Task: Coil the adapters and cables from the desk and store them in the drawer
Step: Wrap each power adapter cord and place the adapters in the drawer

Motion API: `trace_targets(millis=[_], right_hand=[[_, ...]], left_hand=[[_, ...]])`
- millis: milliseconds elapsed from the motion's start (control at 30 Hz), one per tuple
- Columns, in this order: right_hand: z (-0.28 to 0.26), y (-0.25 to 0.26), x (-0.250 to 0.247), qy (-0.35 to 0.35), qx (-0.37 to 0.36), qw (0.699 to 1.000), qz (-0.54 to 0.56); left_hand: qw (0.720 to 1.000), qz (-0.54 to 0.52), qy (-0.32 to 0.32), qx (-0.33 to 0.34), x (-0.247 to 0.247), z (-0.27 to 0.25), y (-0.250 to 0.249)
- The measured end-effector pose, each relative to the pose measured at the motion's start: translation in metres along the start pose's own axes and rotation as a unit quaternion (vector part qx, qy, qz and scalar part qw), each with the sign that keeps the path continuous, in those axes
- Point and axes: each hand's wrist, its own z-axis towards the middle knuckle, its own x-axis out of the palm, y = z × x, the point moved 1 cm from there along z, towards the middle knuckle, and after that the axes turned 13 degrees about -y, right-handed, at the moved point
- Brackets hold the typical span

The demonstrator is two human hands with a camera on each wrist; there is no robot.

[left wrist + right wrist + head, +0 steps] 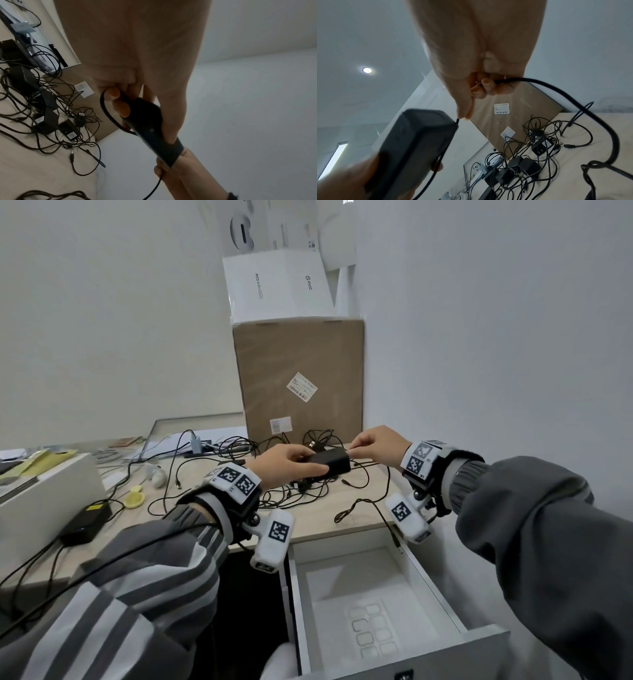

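A: What is the adapter [331, 463] like?
B: A matte black brick, rectangular with rounded edges, lifted above the desk [346, 522] at centre frame in the head view. A thin black cable [573, 105] runs from its end.

A: And the desk?
B: Pale wood-grain top. A tangle of thin dark cables [284, 494] and several small black plug adapters [523, 169] sprawls over it, below the raised brick. At lower left lies another flat black adapter [87, 520] with a yellow label.

A: The room?
B: Plain white walls. A tall brown cardboard box [298, 378] with paper labels stands at the back of the desk, and white cartons [277, 285] are stacked on top. At lower centre a white drawer [479, 642] is pulled open.

A: Who holds the brick?
B: The left hand [284, 465] grips it, thumb along one side and curled fingers [122, 108] on the other, with a loop of cable caught under them.

A: And the right hand [375, 445]?
B: It pinches the cable between thumb and forefinger right at the brick's far end, and the other fingers [485, 86] curl round a further stretch of the same cable.
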Motion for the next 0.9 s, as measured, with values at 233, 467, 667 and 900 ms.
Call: trace_targets(millis=[233,467,667,900], right_hand=[[-0.002,-0.001,-0.003,0.029,-0.009,0.999,-0.026],[-0.004,0.006,-0.002,0.024,-0.027,0.998,-0.051],[-0.008,-0.001,0.003,-0.011,-0.012,0.996,-0.086],[-0.011,-0.008,0.007,-0.035,0.032,0.993,-0.107]], left_hand=[[0.993,0.096,0.050,0.039,0.007,-0.007,-0.006],[0.986,0.143,-0.002,0.091,0.019,-0.009,0.000],[0.981,0.153,-0.028,0.113,0.028,-0.013,-0.001],[0.979,0.161,-0.026,0.125,0.033,-0.014,0.007]])
